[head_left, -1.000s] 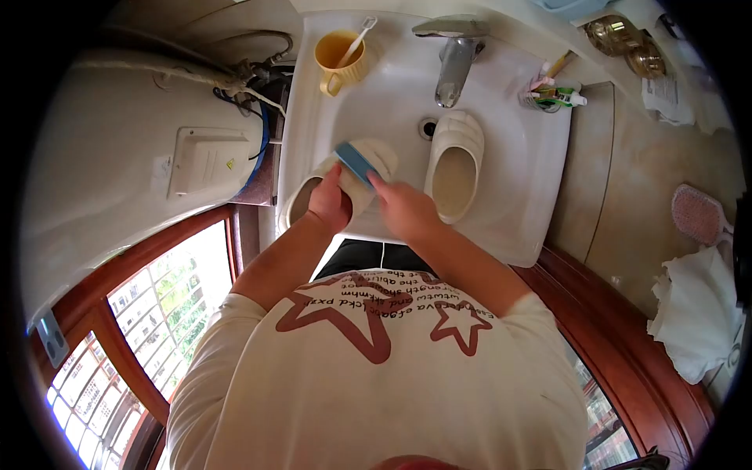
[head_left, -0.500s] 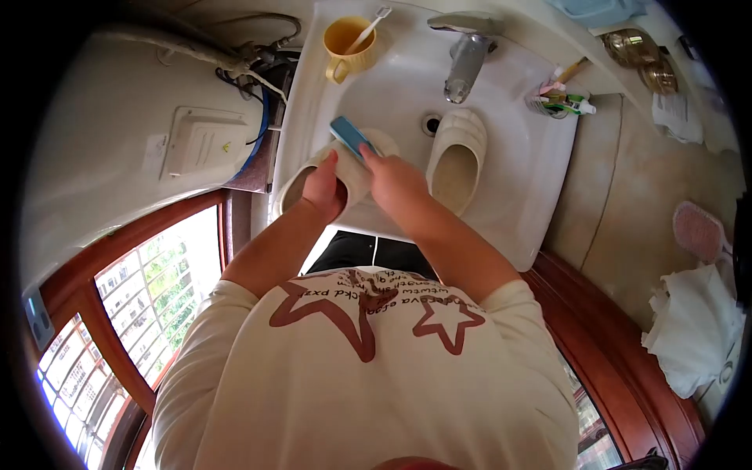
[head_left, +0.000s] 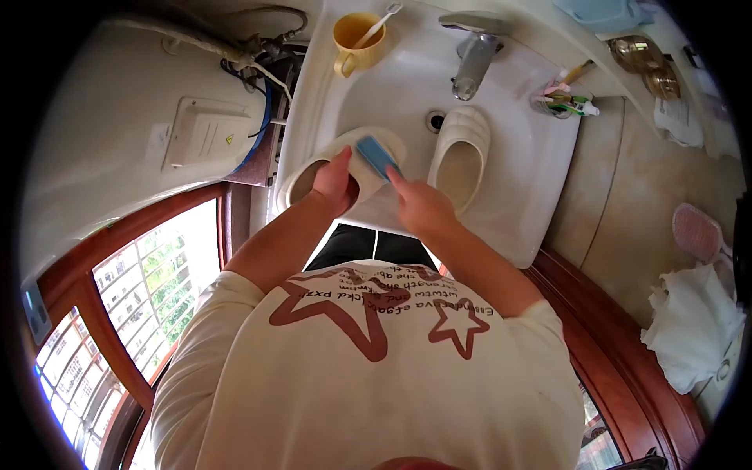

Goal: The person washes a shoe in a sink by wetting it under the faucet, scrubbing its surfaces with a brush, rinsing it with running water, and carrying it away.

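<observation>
A cream-coloured slipper [head_left: 317, 163] lies tilted over the left front part of the white sink, its opening towards me. My left hand [head_left: 337, 185] grips it at the edge of the opening, with some fingers hidden inside. In my right hand [head_left: 425, 205] is a blue scrubbing brush [head_left: 376, 157], held by its near end and lying against the slipper's upper. The bristles are out of sight beneath the brush. A second cream slipper [head_left: 460, 160] rests in the basin to the right, its toe near the drain.
The sink [head_left: 540, 188] has a metal faucet [head_left: 475, 66] at the back. A yellow cup [head_left: 359, 43] with a white toothbrush stands at its back left corner. A clear cup [head_left: 553, 103] of toothbrushes and tubes is on the right rim. White cloth [head_left: 693, 329] hangs far right.
The brush has slid right and towards me across the slipper, carried by my right hand. My left hand and its slipper have shifted slightly right in view.
</observation>
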`<state>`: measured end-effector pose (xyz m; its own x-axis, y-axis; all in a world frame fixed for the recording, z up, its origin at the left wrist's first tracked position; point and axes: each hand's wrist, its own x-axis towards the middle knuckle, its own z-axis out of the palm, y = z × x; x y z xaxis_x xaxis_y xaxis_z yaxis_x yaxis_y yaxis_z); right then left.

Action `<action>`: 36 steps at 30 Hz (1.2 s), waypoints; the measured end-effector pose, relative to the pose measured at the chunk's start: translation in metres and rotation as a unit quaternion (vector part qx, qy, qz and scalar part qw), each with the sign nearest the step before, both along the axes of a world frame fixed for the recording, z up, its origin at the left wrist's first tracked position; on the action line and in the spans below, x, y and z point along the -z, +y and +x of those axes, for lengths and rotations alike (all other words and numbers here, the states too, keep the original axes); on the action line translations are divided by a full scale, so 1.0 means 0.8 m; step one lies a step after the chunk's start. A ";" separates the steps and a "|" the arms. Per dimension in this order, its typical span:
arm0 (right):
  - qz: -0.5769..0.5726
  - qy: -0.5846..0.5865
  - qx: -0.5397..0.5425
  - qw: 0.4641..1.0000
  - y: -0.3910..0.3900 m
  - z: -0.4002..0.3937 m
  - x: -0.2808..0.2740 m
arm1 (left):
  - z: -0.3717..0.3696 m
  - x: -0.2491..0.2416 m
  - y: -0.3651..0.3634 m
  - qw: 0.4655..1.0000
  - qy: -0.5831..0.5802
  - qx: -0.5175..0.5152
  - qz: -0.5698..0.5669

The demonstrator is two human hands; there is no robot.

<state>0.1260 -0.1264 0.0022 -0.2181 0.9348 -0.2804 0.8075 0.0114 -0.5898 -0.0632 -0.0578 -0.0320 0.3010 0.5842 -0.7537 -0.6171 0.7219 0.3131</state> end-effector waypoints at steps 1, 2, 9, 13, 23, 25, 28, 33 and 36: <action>-0.040 -0.002 -0.007 0.999 -0.018 0.015 -0.010 | 0.001 0.002 0.001 1.000 0.000 -0.003 0.001; -0.079 -0.003 -0.013 0.997 -0.023 0.021 -0.013 | 0.002 0.006 0.003 1.000 0.007 -0.013 0.006; -0.043 -0.035 -0.001 0.998 0.069 -0.038 0.011 | -0.003 0.011 0.002 1.000 0.028 0.001 -0.002; -0.048 -0.005 -0.001 0.999 0.005 0.006 -0.004 | -0.002 0.016 0.001 1.000 -0.011 0.000 0.008; -0.017 -0.031 0.079 0.996 0.075 -0.048 0.022 | 0.001 0.007 -0.002 1.000 0.008 0.013 0.015; 0.001 -0.024 0.073 0.997 0.040 -0.036 0.009 | -0.003 0.006 0.002 0.999 -0.022 0.017 0.036; 0.001 -0.016 0.078 0.997 -0.033 -0.001 -0.003 | 0.002 -0.004 0.002 1.000 -0.012 -0.007 -0.005; -0.028 -0.038 0.124 0.991 0.017 -0.017 0.016 | -0.003 0.006 0.002 1.000 -0.020 0.015 0.012; -0.028 -0.062 0.112 0.991 0.052 -0.018 0.028 | -0.002 -0.005 0.008 1.000 -0.001 0.025 -0.015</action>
